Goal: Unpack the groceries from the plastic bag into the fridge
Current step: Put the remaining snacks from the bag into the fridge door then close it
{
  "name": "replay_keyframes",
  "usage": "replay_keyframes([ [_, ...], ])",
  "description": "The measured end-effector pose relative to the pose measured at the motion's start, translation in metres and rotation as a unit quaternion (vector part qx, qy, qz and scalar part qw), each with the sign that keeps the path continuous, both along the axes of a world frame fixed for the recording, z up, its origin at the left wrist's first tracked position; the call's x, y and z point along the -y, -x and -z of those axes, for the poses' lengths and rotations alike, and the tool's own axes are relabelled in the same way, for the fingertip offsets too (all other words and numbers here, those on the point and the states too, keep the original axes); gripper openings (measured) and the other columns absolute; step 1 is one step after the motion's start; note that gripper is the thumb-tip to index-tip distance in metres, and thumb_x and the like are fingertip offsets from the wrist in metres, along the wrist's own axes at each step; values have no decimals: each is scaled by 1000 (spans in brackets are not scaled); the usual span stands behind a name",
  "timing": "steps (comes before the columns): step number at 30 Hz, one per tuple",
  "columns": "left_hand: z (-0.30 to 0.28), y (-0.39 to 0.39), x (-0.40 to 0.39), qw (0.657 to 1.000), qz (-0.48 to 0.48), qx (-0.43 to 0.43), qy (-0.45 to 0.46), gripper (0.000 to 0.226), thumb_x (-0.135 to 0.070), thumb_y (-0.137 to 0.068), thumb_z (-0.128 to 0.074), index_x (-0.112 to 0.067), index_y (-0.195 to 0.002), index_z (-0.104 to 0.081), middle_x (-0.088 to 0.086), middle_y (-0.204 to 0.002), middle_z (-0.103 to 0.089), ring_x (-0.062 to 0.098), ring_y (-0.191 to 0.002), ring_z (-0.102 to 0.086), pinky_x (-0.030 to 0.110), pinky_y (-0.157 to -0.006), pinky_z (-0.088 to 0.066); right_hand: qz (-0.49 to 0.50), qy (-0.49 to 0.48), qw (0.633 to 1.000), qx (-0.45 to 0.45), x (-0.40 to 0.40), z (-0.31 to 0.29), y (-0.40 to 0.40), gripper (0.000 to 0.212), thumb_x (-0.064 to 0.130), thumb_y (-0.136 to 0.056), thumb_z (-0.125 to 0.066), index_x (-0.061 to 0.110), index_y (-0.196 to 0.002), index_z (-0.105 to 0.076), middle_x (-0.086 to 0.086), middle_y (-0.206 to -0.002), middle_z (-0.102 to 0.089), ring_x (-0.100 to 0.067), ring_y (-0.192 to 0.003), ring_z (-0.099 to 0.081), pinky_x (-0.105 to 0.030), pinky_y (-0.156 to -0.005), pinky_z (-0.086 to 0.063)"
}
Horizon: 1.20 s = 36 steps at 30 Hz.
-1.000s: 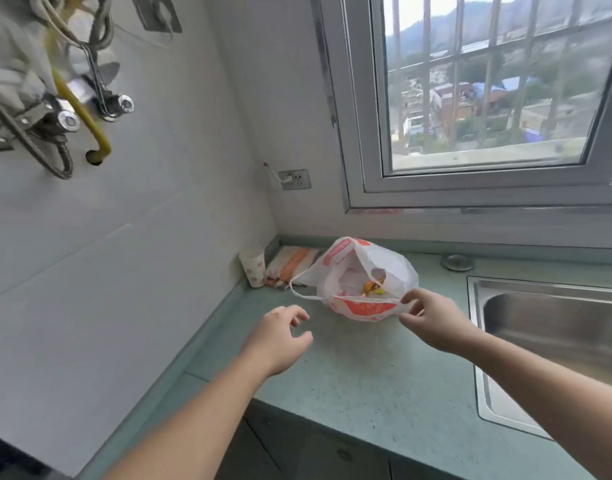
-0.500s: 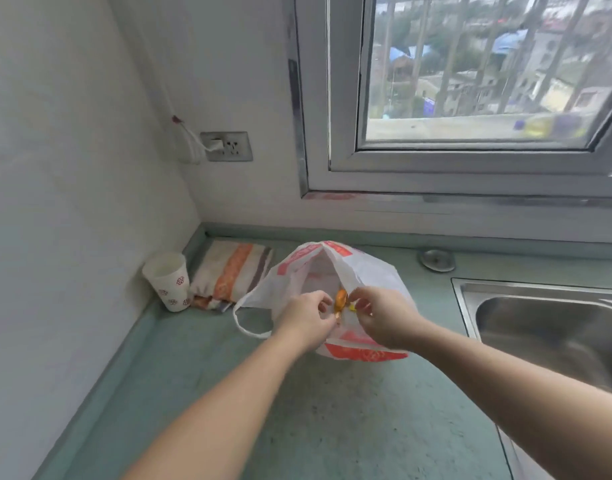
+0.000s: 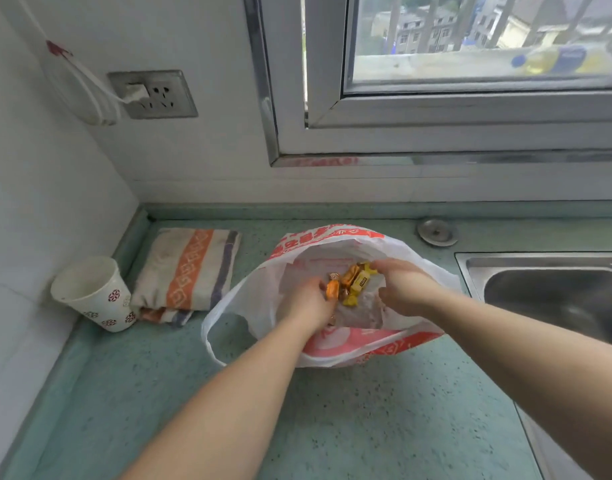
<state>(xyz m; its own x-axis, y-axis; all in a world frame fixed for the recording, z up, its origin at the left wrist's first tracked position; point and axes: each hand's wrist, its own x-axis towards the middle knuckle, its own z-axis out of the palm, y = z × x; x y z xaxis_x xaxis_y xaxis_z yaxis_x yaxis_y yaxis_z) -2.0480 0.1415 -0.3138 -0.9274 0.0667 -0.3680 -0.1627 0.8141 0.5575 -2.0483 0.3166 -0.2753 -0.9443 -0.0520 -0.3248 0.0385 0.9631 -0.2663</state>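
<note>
Reaching into the plastic bag (image 3: 353,344), both hands were inside its open mouth at the centre of the frame, where it sat on the green bench (image 3: 366,420). The left hand (image 3: 309,303) had its fingers curled round an orange wrapped sweet (image 3: 332,289), apparently gripping it. The right hand (image 3: 406,284) reached over a small heap of yellow and orange wrapped sweets (image 3: 354,282), fingertips touching them; whether it actually held any could not be told. A paper cup (image 3: 93,293) and a folded striped cloth (image 3: 188,271) lay at the left of the frame, a sink (image 3: 554,299) at the right edge. No fridge was in view.

By my judgement, this was the opening step: gathering the contents. The next move called for a secure hold on several loose, small pieces, lifting them clear without snagging the thin film, then turning to find the fridge.
</note>
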Motion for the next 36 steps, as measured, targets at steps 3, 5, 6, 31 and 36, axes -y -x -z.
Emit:
replay_keyframes([
  [3,10,5,-7,1000,-14,-2,20,18,-39,-93,-51,-24,-102,-49,4,-98,-65,24,-85,-63,37,-77,-54,-40,-62,997,8,5,15,12,59,5,-90,-43,27,-144,-38,-2,-143,-47,-23,-113,-56,-26,-82,-50],
  [5,14,9,-10,999,-22,-5,34,30,-41,-91,-56,-24,-113,-49,2,-104,-62,25,-90,-63,39,-79,-54,-63,-85,994,10,12,26,19,55,4,-89,-41,24,-140,-40,-2,-137,-50,-24,-107,-58,-30,-78,-52],
  [6,15,11,-11,999,-26,-7,37,36,-42,-90,-58,-24,-118,-46,2,-109,-61,26,-94,-63,39,-80,-53,-76,-91,993,12,17,31,21,53,3,-87,-42,24,-137,-41,-1,-135,-51,-25,-107,-58,-30,-75,-51],
  [31,-20,-4,5,997,-20,-40,-59,21,-34,-87,-60,-21,-103,-62,3,-100,-66,24,-93,-63,38,-84,-54,53,39,993,99,-20,-53,20,28,37,-93,-51,16,-102,-68,0,-91,-69,-18,-85,-58,-28,-72,-44],
  [36,-54,-26,-1,997,15,-31,-75,21,-28,-93,-43,-17,-108,-53,11,-105,-62,29,-96,-59,40,-83,-51,60,210,969,114,-14,-80,-4,19,16,-89,-45,14,-98,-62,-7,-83,-68,-16,-55,-51,-22,-49,-36],
])
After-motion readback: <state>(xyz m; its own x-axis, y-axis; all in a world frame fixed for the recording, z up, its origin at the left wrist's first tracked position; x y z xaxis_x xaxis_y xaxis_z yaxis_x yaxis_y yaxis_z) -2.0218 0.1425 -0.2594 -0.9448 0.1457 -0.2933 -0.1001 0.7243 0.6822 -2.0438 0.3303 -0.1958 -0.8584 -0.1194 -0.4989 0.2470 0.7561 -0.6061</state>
